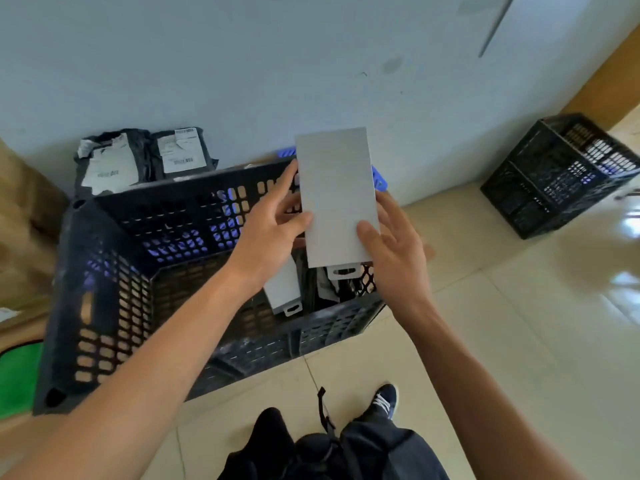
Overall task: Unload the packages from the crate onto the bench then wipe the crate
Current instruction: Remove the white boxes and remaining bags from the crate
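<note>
A flat grey box package (337, 192) with a hang tab is held upright above the black perforated crate (114, 306). My left hand (273, 223) grips its left edge, thumb on the front. My right hand (394, 244) holds its right edge, thumb on the lower corner. Inside the crate lie another grey box (282, 289) with a hang tab and a dark bag (323, 289). Two black mailer packages with white labels (142, 157) lie behind the crate against the wall.
A second black crate (561, 174) stands on the tiled floor at the right. A blue plastic piece (379, 180) shows behind the held box. A green cloth (17, 379) lies at the left edge. Brown cardboard (24, 216) stands at the left. My shoe (384, 400) is below.
</note>
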### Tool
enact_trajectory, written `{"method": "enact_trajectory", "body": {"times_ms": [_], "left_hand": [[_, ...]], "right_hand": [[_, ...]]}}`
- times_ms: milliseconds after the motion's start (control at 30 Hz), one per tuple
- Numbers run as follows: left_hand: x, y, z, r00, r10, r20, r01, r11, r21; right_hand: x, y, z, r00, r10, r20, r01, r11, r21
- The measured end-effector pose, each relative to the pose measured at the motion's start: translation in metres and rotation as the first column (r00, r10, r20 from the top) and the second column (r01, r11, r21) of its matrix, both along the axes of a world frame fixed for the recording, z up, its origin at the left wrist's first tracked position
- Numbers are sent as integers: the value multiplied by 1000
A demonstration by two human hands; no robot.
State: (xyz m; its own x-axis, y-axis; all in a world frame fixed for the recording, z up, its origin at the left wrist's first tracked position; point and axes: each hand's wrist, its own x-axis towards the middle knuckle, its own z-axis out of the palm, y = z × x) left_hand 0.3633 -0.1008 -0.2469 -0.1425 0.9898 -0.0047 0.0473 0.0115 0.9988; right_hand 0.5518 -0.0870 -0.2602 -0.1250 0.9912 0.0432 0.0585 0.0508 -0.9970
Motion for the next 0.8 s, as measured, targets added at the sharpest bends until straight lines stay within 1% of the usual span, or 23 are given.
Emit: {"method": "enact_trajectory", "body": {"times_ms": [133, 233, 300, 500, 567, 733, 800], "left_hand": [[67, 34, 13, 997, -72, -10, 72, 997, 37], [126, 62, 16, 995, -99, -21, 100, 994, 53], [168, 81, 16, 993, -112, -28, 114, 992, 55], [282, 134, 8, 988, -111, -103, 118, 991, 58], [311, 148, 6, 984, -127, -126, 134, 990, 46], [359, 181, -2, 978, -133, -162, 138, 990, 17], [370, 192, -7, 977, -151, -150, 152, 988, -7]], "right_hand": [[58, 20, 9, 991, -136, 18, 134, 989, 67], [113, 42, 11, 969, -219, 113, 207, 972, 108], [152, 57, 9, 957, -246, 155, 228, 966, 124], [255, 110, 1, 949, -267, 166, 251, 962, 110], [281, 124, 1, 941, -273, 199, 252, 959, 126], [333, 154, -7, 930, -258, 262, 229, 964, 137], [346, 165, -12, 925, -249, 287, 224, 967, 120]]}}
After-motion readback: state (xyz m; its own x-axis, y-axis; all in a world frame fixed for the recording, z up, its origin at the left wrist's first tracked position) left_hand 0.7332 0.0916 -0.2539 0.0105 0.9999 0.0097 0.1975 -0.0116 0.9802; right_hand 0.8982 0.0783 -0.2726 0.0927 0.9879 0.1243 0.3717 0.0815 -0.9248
